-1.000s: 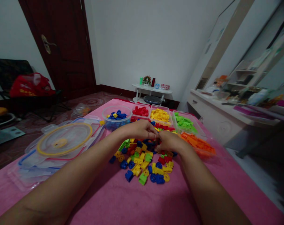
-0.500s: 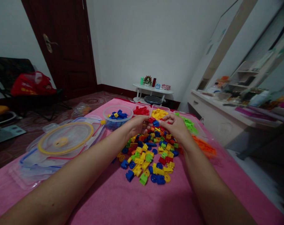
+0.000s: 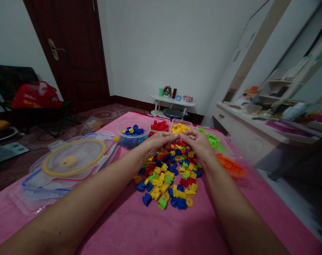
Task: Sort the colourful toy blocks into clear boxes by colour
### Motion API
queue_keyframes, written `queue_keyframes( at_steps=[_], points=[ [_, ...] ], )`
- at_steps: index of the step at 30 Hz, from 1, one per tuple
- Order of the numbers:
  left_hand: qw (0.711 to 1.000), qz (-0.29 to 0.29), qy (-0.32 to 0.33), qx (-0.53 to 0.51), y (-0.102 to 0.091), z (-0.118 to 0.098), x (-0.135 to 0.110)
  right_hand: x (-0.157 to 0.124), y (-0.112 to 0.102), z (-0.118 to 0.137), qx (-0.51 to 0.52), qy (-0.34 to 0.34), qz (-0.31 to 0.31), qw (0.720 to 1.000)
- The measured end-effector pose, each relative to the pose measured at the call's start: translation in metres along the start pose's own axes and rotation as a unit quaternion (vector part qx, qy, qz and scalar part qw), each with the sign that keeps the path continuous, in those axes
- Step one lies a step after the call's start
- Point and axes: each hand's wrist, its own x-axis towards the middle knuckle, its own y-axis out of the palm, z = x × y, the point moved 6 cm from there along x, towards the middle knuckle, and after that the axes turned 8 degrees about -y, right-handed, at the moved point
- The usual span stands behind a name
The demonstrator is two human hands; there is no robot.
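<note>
My left hand (image 3: 160, 141) and my right hand (image 3: 196, 142) meet fingertip to fingertip above the far part of a heap of plastic building bricks (image 3: 165, 177). Both have their fingers curled and pinched. A speck of red shows at the right fingers, but what either hand holds is covered by the fingers and thumbs. The heap mixes yellow, blue, red, green and orange pieces, with some small wheels (image 3: 174, 202) along its near edge.
Behind the heap stand a round tub of blue bricks (image 3: 134, 130) and boxes of red pieces (image 3: 160, 125), yellow pieces (image 3: 180, 127) and green pieces (image 3: 212, 140). Orange pieces (image 3: 231, 165) lie at right. Stacked clear lids (image 3: 74, 157) cover the pink cloth's left side.
My fingertips have closed together, and the red and blue bricks that showed between them are now mostly out of sight. A blue piece in the middle of the heap looks shifted.
</note>
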Motion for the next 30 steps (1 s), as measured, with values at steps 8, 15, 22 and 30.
queue_keyframes(
  at_steps=[8,15,22,30],
  points=[
    [0.994,0.006,-0.041,-0.096,-0.001,0.009,0.005,0.002,-0.002,0.0,0.007,-0.014,-0.001,1.0],
    [0.94,0.119,-0.151,-0.283,0.018,0.021,0.004,0.001,0.011,0.006,-0.08,-0.077,0.05,0.993],
    [0.932,0.06,-0.183,-0.305,0.015,0.04,0.014,0.004,-0.012,0.022,-0.107,-0.114,-0.023,0.988],
    [0.921,-0.187,-0.077,-0.333,-0.039,-0.008,0.072,0.009,-0.034,0.019,-0.067,-0.126,-0.092,0.985]
  ],
)
